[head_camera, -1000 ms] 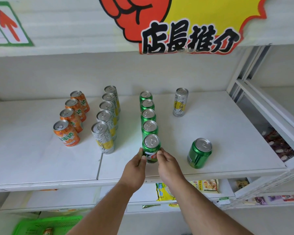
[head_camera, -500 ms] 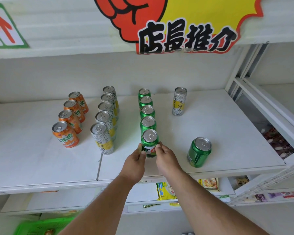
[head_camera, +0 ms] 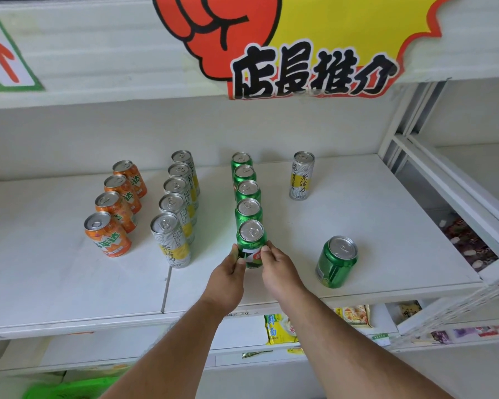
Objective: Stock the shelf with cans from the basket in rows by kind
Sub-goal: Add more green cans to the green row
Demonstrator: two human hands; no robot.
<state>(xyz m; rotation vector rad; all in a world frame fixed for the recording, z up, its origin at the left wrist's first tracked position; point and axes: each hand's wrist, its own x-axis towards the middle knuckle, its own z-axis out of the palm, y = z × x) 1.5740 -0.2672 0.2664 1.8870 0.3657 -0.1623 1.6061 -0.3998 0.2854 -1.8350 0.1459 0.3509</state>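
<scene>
On the white shelf (head_camera: 69,283) stand three rows of cans: orange cans (head_camera: 107,234) at the left, tall silver-and-yellow cans (head_camera: 172,240) in the middle, green cans (head_camera: 247,194) to the right. The front green can (head_camera: 251,240) is upright, with my left hand (head_camera: 228,277) on its left side and my right hand (head_camera: 280,272) on its right side, fingertips touching its lower half. A lone green can (head_camera: 336,262) stands further right near the front edge. One silver-and-yellow can (head_camera: 301,175) stands alone at the back right.
A red-and-yellow sign (head_camera: 300,53) hangs from the shelf above. A green basket (head_camera: 61,388) shows at the bottom left, below the shelf. Snack packets (head_camera: 280,326) lie on the lower shelf. A white metal frame (head_camera: 415,156) bounds the right side.
Both hands have pushed the front green can a little further back, closing it up against the green row. The other cans have not moved.
</scene>
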